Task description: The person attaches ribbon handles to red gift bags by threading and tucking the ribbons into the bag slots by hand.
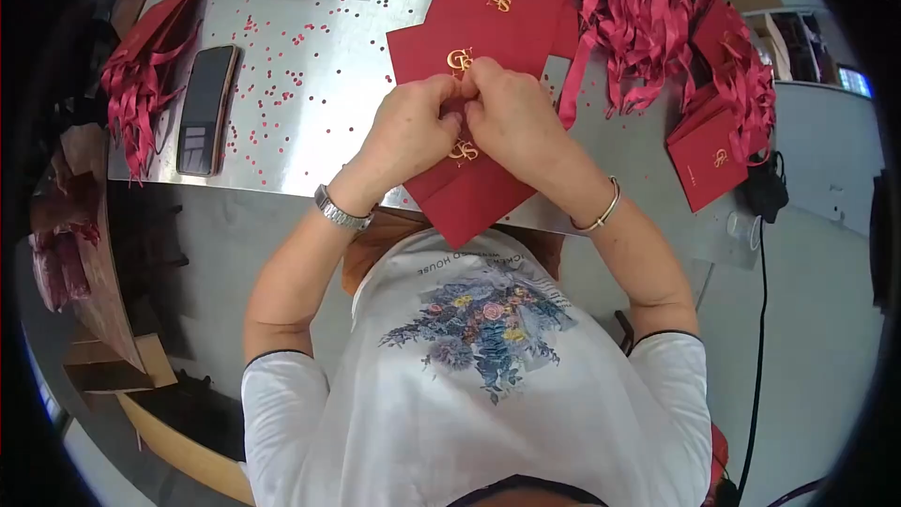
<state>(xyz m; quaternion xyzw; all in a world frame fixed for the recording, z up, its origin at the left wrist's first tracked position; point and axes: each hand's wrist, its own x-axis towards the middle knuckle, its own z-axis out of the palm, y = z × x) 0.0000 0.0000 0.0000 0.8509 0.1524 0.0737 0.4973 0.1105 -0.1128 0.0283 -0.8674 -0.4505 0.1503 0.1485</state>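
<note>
My left hand and my right hand meet over a red paper bag with a gold emblem. The fingers of both are closed in a pinch, thumbs inward, just above that bag's emblem. What sits between the fingertips is hidden by the hands. The bag's lower corner juts past the table's near edge, toward my shirt. Beyond my fingers lie more flat red bags, overlapping, with the same gold emblem.
A metal table carries scattered small red discs. At left are a phone and red bags with ribbon handles. A heap of red ribbons spreads at the far right, and more ribboned bags stand by the right edge.
</note>
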